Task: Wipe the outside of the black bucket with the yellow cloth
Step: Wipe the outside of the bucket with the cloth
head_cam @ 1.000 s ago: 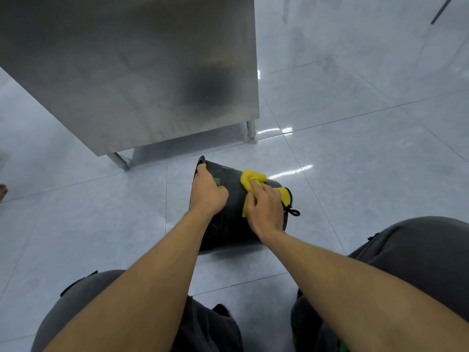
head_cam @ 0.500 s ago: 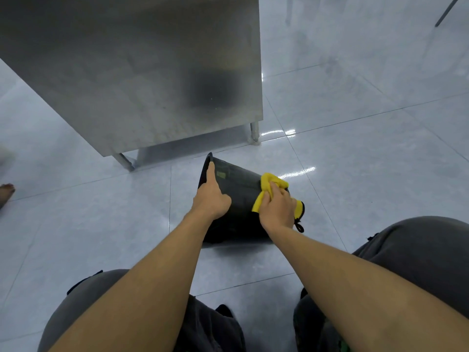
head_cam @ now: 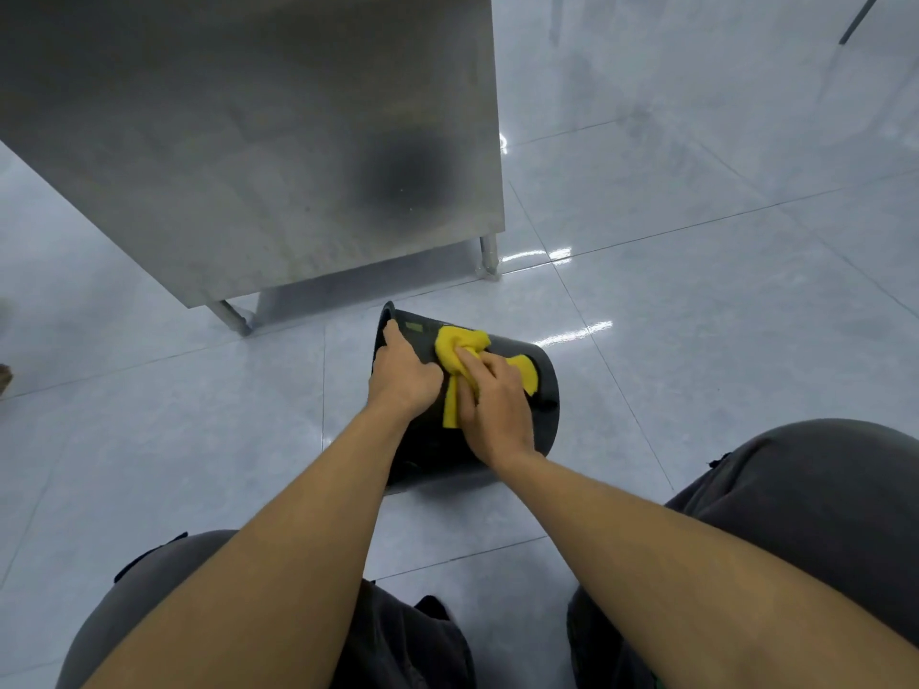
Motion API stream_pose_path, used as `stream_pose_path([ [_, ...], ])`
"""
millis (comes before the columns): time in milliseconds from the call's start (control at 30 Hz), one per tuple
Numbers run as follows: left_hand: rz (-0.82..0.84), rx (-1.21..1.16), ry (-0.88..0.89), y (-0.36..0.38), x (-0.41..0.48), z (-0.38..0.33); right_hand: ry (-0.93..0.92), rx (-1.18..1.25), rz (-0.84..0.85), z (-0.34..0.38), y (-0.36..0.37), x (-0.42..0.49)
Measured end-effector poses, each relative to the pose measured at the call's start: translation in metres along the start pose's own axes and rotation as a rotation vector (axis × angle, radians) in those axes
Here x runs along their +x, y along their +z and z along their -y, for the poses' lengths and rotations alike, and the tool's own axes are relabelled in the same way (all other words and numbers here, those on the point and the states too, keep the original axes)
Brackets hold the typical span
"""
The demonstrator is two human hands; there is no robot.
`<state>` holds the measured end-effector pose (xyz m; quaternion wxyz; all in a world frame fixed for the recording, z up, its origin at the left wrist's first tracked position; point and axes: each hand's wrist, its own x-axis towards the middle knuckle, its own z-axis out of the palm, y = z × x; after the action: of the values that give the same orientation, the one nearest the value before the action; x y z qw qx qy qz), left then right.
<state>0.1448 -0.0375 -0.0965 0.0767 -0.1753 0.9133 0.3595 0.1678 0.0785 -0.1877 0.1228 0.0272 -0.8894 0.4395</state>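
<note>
bucket (head_cam: 544, 385) near side: hidden behind both hands
cloth (head_cam: 455, 348) middle: under right hand (head_cam: 495, 407)
cabinet (head_cam: 248, 141) top: cut off

Dim, cool overhead light leaves white glare streaks on the glossy floor (head_cam: 696, 201); wide-angle edges bend, focus stays sharp.

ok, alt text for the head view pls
Right hand presses a yellow cloth against the side of a black bucket lying on its side on a tiled floor, while the left hand grips its rim. A steel table stands behind.
</note>
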Motion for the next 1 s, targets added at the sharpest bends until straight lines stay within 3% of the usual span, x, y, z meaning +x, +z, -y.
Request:
stream_pose_path([
  [100, 0.056, 0.111, -0.029, -0.001, -0.001, 0.003, 0.236, -0.044, -0.053, -0.013, -0.001, -0.001],
  [200, 0.087, 0.069, -0.039, 0.003, -0.003, 0.005, 0.402, -0.056, -0.092, -0.015, -0.005, 0.002],
  [267, 0.082, 0.057, -0.021, 0.007, -0.002, 0.006, 0.373, -0.064, -0.102, -0.014, -0.006, 0.002],
  [433, -0.018, -0.024, -0.073, 0.013, 0.005, 0.006, -0.092, 0.034, 0.009, 0.006, 0.001, -0.01],
  [533, -0.076, -0.132, -0.082, 0.012, 0.006, 0.005, -0.209, 0.004, 0.035, 0.009, 0.0, -0.009],
  [667, -0.035, -0.147, -0.067, 0.011, 0.002, 0.004, -0.035, 0.009, 0.006, -0.003, 0.002, -0.006],
  [833, -0.003, -0.025, -0.084, 0.008, 0.0, 0.01, 0.409, -0.021, -0.111, -0.02, -0.003, -0.007],
  [900, 0.001, -0.035, -0.055, 0.007, 0.001, 0.008, 0.409, -0.031, -0.131, -0.02, -0.005, -0.009],
  [1000, 0.004, -0.032, -0.044, 0.008, 0.003, 0.004, 0.146, 0.004, -0.069, -0.009, -0.003, -0.011],
])
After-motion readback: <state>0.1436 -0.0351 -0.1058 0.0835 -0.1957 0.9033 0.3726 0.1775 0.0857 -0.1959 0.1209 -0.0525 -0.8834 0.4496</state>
